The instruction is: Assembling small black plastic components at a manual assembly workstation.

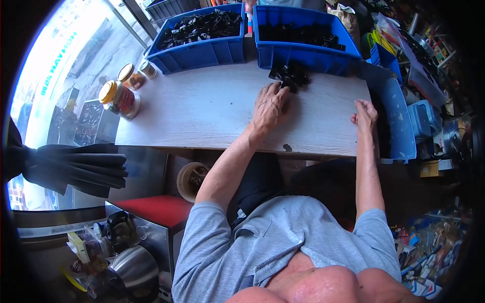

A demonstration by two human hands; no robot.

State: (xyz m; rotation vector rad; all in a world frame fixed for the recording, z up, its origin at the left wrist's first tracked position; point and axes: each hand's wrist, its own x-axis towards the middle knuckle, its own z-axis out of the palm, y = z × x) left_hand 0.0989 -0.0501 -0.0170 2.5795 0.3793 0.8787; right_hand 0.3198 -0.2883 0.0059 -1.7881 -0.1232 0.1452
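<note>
A small heap of black parts (293,74) lies on the pale wood-grain table (202,111), against the front of the right blue bin (308,56). Bent at the fingers, my left hand (269,107) reaches to the heap's near edge and grips black parts there; the thumb is mostly hidden. My right hand (366,114) is closed above the table's right edge, beside a lower blue tub (401,118). Whatever its curled fingers hold, if anything, cannot be made out.
A second blue bin (199,59) full of black parts stands at the back left. Lidded jars (121,101) line the table's left side. Below are a round bucket (186,184) and a red-topped cabinet (156,209). Cluttered shelves (429,55) fill the far right.
</note>
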